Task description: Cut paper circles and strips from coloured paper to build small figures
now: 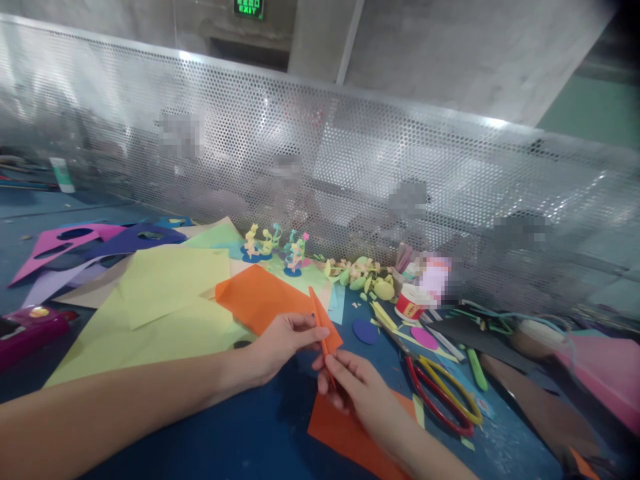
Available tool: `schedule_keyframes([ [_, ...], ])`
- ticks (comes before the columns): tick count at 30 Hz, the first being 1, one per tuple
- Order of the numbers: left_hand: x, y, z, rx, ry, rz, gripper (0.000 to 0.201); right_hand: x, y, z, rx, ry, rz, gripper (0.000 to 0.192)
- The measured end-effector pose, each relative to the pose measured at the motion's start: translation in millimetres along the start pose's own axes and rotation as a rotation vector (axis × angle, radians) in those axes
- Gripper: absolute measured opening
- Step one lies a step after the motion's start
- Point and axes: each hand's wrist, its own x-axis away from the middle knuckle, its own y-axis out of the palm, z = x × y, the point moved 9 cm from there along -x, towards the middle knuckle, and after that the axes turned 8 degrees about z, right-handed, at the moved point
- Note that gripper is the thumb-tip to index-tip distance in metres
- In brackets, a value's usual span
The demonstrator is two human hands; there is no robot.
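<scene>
Both hands pinch a narrow orange paper strip (318,320) that stands almost upright between them. My left hand (283,343) grips its middle from the left. My right hand (356,387) grips its lower end from below. Behind the strip lies an orange paper sheet (260,297). A second orange sheet (345,433) lies under my right wrist on the blue table (240,433).
Yellow-green sheets (165,307) and purple and pink cut-out sheets (75,243) cover the left. Small paper figures (273,247) stand near a perforated metal screen (320,167). Scissors with red and yellow handles (440,393), a tape roll (410,303) and a green pen (477,369) lie right.
</scene>
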Motion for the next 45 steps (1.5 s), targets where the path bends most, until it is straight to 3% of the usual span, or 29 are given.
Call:
schedule_keyframes([
  [4,1,3.7,1,-0.009,-0.001,-0.035,0.024,-1,2,5,-0.035,0.058,-0.009,0.04],
  [9,-2,-4.5,-3,0.005,0.015,0.016,0.026,-6,-11,6,0.172,-0.046,0.132,0.043],
  [13,-3,-5.7,-3,-0.021,0.03,0.013,0.027,-4,-8,3,0.217,-0.101,0.109,0.041],
  [18,0,2.4,3,-0.048,0.051,-0.052,0.023,-2,-3,-2,0.165,-0.111,0.059,0.043],
  [31,5,10.1,3,0.0,-0.016,-0.137,0.025,-3,-1,7,-0.153,0.07,0.017,0.039],
  [37,0,-1.8,0,0.046,-0.018,-0.009,0.021,-9,-18,3,0.078,-0.044,0.172,0.041],
  [45,-1,-2.0,0,0.05,0.01,-0.008,0.02,-4,-12,-8,0.159,-0.126,0.098,0.039],
])
